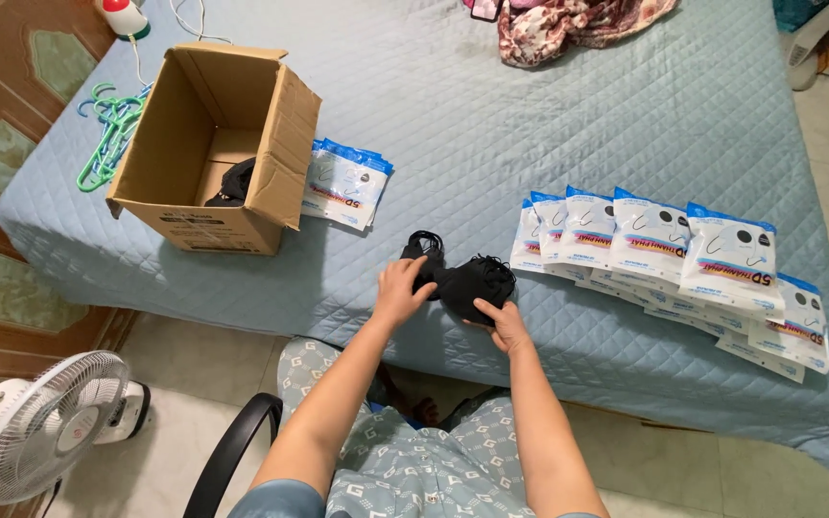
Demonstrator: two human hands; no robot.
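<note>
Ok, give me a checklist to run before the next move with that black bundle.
1. Left hand on the black bundle: ok.
2. Right hand on the bundle's near edge: ok.
3. Bundle resting on the bed, not over its edge: ok.
4. Packets laid out in an overlapping row right of the bundle: ok.
5. Box open, dark items inside: ok.
6. Number of pieces in the bundle: cannot tell.

A blue quilted bed (491,105) carries an open cardboard box (211,144) far left, green hangers (107,129) beyond it, packets (683,259) fanned right, black masks (462,278) near, patterned cloth (568,24) far.
</note>
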